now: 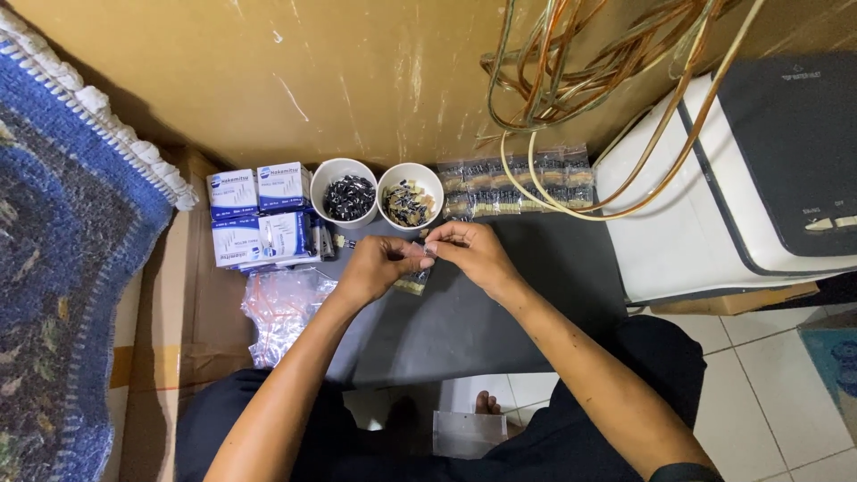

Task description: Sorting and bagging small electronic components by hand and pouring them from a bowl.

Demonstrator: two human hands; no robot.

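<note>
My left hand (375, 266) and my right hand (473, 252) meet over a dark grey mat (500, 312), both pinching a small clear plastic bag (417, 272) with tiny dark parts in it. Just beyond my hands stand two white cups: the left cup (348, 193) holds small black parts, the right cup (410, 195) holds dark and yellowish parts. A row of small filled bags (518, 186) lies along the wall to the right of the cups.
Several white-and-blue small boxes (259, 214) are stacked at the left, with a heap of empty clear bags (281, 312) below them. A white and black machine (741, 178) stands at the right under coiled copper-coloured cable (589, 80). A blue rug (62, 268) lies far left.
</note>
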